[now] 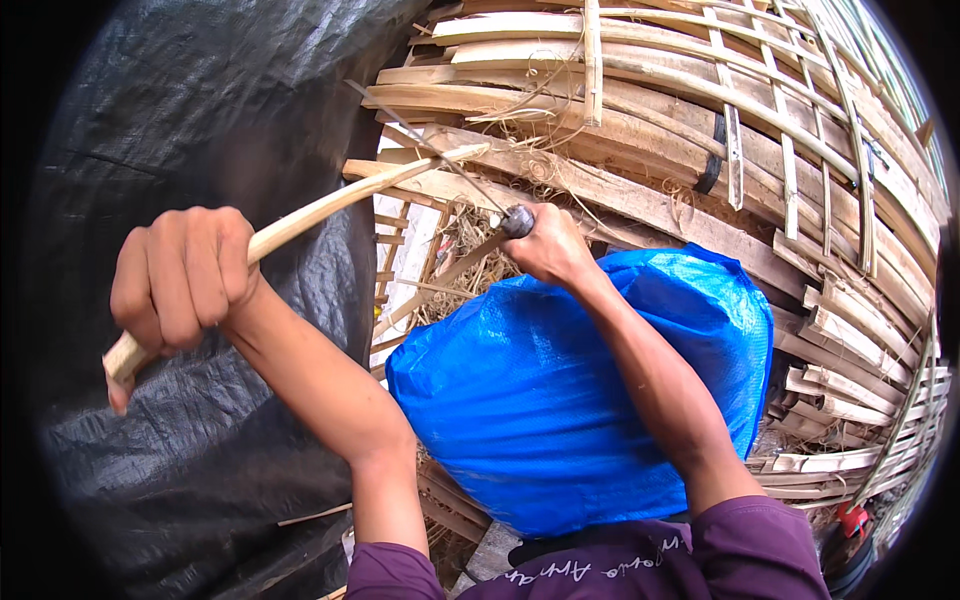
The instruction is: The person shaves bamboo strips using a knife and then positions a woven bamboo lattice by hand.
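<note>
My left hand [185,275] is closed around the thick lower end of a pale, slightly curved stick [330,212], which slants up to the right toward a tapered tip. In my right hand [548,245] is the dark handle of a knife [517,221]. Its long thin blade, seen nearly edge-on, points up and to the left. The blade crosses the stick near the tip; whether they touch I cannot tell. A blue tarp [560,380] lies across my lap, under my right forearm.
Black plastic sheeting [200,120] hangs along the left. Split bamboo or wooden strips [640,130] are stacked ahead and to the right, with thin crosspieces over them. Curly shavings [465,235] lie beyond the tarp. A small red object [852,519] is at the lower right.
</note>
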Available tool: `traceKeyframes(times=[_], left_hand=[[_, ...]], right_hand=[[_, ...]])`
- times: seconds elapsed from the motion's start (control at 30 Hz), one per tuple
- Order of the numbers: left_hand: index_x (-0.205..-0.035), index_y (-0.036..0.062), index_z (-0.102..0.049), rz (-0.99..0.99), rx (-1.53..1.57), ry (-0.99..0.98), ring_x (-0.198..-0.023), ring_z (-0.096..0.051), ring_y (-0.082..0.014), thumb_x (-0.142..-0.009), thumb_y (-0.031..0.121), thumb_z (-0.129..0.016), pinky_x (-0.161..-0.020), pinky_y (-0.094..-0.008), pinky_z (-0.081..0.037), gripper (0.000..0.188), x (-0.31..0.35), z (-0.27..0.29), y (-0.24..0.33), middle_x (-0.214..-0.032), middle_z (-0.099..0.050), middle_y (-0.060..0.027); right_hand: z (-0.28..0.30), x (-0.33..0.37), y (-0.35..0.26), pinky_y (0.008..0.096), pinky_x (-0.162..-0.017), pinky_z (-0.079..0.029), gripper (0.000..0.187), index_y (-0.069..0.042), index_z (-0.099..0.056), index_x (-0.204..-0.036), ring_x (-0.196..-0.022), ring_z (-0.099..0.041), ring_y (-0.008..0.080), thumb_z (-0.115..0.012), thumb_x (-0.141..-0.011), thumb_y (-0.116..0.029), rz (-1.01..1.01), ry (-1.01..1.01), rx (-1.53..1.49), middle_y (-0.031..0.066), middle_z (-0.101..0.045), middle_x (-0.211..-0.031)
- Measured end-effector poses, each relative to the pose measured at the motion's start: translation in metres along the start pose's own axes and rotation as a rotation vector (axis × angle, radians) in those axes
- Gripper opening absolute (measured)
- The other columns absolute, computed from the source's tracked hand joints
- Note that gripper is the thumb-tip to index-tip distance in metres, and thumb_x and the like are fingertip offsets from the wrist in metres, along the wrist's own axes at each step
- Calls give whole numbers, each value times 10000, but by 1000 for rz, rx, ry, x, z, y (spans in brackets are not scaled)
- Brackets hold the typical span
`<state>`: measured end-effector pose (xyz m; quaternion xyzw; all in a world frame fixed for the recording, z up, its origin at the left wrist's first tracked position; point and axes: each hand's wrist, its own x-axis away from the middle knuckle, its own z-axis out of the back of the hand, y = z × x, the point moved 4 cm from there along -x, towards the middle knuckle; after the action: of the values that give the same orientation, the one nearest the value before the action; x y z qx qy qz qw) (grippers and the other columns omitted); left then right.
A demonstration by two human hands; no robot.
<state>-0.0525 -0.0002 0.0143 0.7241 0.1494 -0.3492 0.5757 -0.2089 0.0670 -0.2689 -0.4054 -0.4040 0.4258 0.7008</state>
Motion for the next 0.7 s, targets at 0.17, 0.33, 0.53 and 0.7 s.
traceKeyframes(times=[0.17, 0.33, 0.53, 0.7], left_hand=[[-538, 161, -387, -43, 42, 148, -296, -233, -1, -741, 315, -799, -369, -200, -75, 485, 15, 19, 9, -369, -332, 76], [-555, 162, -387, -54, 40, 167, -292, -241, 1, -735, 347, -806, -369, -193, -81, 492, 14, 15, 16, -366, -332, 78], [-576, 161, -396, -85, -5, 231, -292, -232, 8, -729, 350, -813, -364, -181, -94, 482, 22, 32, 25, -363, -352, 78], [-573, 161, -402, -112, -5, 278, -294, -218, 9, -734, 339, -809, -370, -193, -80, 473, 39, 33, 34, -362, -348, 81]], right_hand=[[-3, -21, 70, 493, -792, -507, 309, -90, -723, -965, -887, -670, 408, -616, -709, -228, -201, 45, 64, 272, -677, -886], [3, 6, -11, 497, -773, -508, 257, -72, -712, -898, -844, -664, 420, -619, -702, -210, -6, -4, 46, 278, -663, -837], [-11, -11, 54, 471, -718, -520, 252, 17, -684, -833, -784, -675, 404, -618, -715, -196, -133, 16, -39, 295, -652, -800], [-9, 1, 18, 485, -743, -508, 234, -25, -694, -860, -790, -663, 416, -615, -708, -185, -79, 51, -15, 267, -661, -785]])
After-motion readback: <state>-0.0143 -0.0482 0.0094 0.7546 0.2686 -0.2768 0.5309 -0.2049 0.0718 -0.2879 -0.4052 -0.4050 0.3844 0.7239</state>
